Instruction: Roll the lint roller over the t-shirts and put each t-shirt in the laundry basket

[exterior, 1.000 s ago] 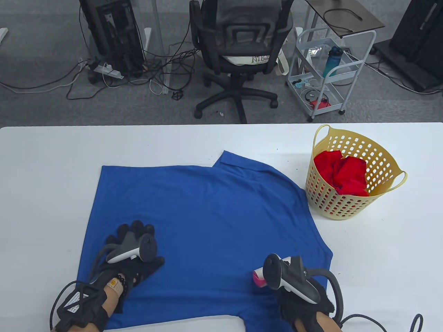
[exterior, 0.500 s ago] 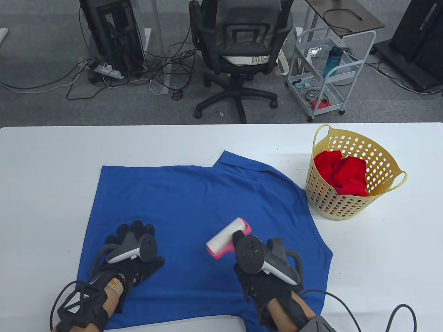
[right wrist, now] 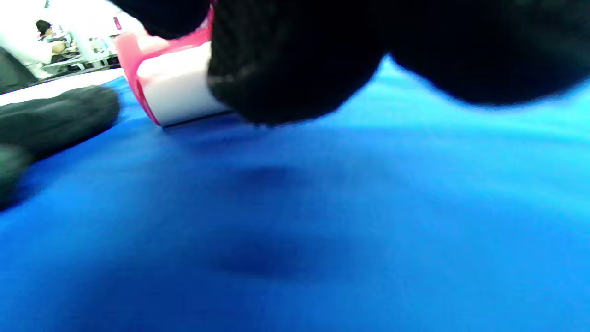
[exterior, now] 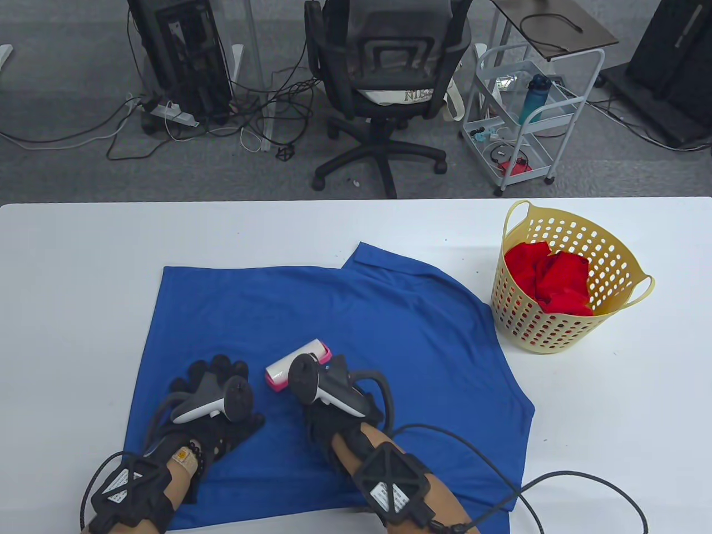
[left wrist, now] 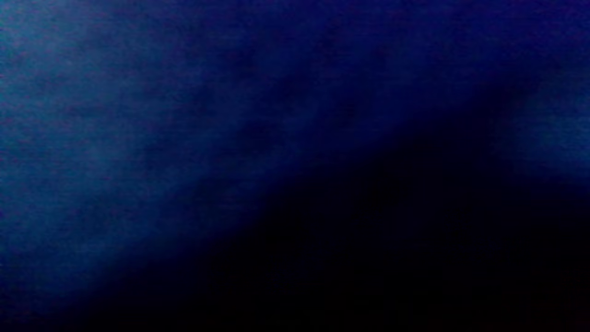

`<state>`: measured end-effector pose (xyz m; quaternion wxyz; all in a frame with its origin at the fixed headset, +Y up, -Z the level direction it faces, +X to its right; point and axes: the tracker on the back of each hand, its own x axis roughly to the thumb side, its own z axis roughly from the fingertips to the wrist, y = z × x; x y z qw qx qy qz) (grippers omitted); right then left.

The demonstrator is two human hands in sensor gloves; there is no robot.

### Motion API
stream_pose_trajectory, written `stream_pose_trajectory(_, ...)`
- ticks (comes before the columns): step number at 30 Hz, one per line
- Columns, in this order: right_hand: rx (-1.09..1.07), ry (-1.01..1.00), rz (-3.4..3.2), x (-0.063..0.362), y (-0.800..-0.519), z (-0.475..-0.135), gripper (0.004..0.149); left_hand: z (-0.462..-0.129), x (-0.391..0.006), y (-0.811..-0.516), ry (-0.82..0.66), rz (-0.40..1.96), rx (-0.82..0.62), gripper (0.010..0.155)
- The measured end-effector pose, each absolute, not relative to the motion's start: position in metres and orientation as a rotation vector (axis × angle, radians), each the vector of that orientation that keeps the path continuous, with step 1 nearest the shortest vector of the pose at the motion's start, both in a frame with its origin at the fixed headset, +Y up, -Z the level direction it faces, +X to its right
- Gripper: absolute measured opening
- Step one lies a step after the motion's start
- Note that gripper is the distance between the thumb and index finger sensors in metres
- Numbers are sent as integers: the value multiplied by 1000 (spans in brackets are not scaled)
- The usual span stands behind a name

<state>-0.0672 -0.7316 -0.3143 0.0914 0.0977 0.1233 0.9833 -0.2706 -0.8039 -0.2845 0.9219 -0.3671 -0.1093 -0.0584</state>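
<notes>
On the white surface (exterior: 83, 267) a blue t-shirt (exterior: 345, 311) lies spread flat, its collar end toward the far right and its near hem at the surface's front edge. The left hand (exterior: 214, 397) rests palm down on the shirt's near left part, its fingers (exterior: 217, 366) straight and spread, pressing the cloth and gripping nothing. The left wrist view shows only dark, blurred blue fabric close to the lens.

Just beside it on the right, the right hand (exterior: 328, 400) holds the lint roller (exterior: 297, 364); its fingers are curled round the handle, which the hand and tracker hide in the table view. The roller's white drum with pink ends lies tilted, its far end pointing up and right, and it sits on the shirt just right of the left hand's fingertips. In the right wrist view the roller (right wrist: 170, 87) touches the blue cloth, with the black glove over its right part and the left hand's fingers (right wrist: 55, 120) lying flat at the left.

Well apart on the right stands a yellow perforated basket (exterior: 612, 250), just beside the shirt's right shoulder edge, with a crumpled red shirt (exterior: 548, 278) inside it.

Beyond the surface are an office chair (exterior: 384, 83) and a white cart (exterior: 528, 111).
</notes>
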Motion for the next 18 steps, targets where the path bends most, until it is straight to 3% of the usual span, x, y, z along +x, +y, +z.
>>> stream_pose_trajectory(5,101,480,2765,-80,-733,-363,65,-285,-270,-804,-225,-119,-754,97)
stream_pose_trajectory(9,43,563,2721,-87,-738,-375,66,-285,-270,-804,-229,-113,-757,97)
stream_pose_trajectory(13,110,650,2757,-81,-735,-365,68,-284,-270,-804,-229,-113,-757,97)
stream_pose_trajectory(18,294,816,2867,-46,-721,-317,69,-284,-270,-805,-228,-114,-757,97)
